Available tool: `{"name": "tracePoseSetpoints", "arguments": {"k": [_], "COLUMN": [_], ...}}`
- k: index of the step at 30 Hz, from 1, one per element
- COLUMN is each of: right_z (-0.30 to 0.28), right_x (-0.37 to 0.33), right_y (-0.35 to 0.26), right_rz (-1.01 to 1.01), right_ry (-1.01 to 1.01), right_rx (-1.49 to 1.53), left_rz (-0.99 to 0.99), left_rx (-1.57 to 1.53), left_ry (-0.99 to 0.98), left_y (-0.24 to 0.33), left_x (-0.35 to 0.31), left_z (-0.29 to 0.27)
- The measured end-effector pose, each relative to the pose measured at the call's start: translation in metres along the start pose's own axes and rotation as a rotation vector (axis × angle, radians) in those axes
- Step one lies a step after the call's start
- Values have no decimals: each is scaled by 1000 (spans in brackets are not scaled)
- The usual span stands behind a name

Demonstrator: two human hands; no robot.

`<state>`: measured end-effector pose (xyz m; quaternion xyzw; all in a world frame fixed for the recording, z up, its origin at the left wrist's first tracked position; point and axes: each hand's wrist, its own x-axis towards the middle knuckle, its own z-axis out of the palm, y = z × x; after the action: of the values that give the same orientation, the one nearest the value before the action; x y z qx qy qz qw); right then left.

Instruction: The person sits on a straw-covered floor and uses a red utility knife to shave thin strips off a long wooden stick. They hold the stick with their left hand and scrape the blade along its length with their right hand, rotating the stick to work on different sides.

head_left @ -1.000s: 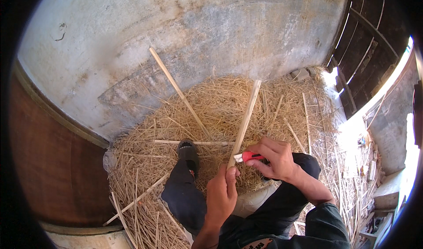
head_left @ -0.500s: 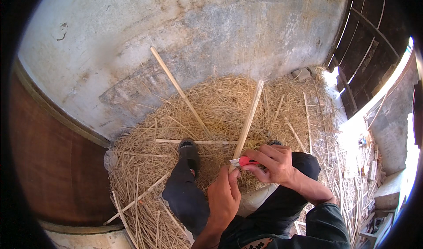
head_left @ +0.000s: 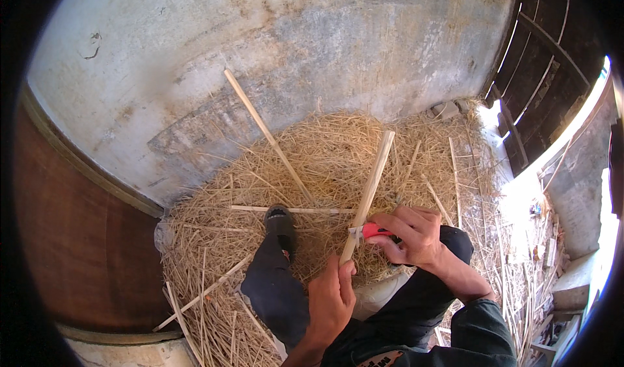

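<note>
My left hand [head_left: 330, 297] grips the lower end of a pale wooden strip [head_left: 373, 184], which tilts up and away from me. My right hand [head_left: 414, 236] is closed round a red utility knife [head_left: 376, 230]. The knife's blade lies across the strip, a little above my left fingers. A small sliver seems to stand at the blade, too small to tell clearly. My right fingers hide part of the knife's handle.
Straw and shavings [head_left: 325, 139] cover the floor around my feet. Another wooden strip [head_left: 266, 133] leans by the stained wall [head_left: 273, 49]; one more strip [head_left: 292, 209] lies by my shoe [head_left: 279, 224]. A brown panel [head_left: 91, 230] stands left, dark boards [head_left: 546, 62] far right.
The knife has moved up along the strip, away from my left hand. The strip's top end has dropped slightly and shifted right. My left hand keeps its hold.
</note>
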<state>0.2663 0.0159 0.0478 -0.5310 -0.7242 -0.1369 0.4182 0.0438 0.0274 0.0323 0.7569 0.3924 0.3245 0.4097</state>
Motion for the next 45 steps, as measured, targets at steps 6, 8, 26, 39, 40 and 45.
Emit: {"name": "tracePoseSetpoints", "arguments": {"k": [6,8,26,39,40,45], "right_z": [-7,-10,-12,2,3,3], "right_x": [5,8,6,-3,-3,-2], "right_y": [8,16,17,-4,-4,-5], "right_rz": [78,133,245,34,32,45], "right_ry": [17,62,-38,-121,-115,-117], "right_rx": [-13,-40,166,75,78,59], "left_rz": [-61,-110,-362,-276,-275,-281], "left_rx": [27,23,-443,-467,-461,-461], "left_ry": [-41,-64,-150,-132,-132,-135], "left_y": [-4,-5,-22,-9,-8,-11], "left_x": [-13,-20,-8,5,6,7], "left_z": [-4,-5,-18,-7,-7,-7]}}
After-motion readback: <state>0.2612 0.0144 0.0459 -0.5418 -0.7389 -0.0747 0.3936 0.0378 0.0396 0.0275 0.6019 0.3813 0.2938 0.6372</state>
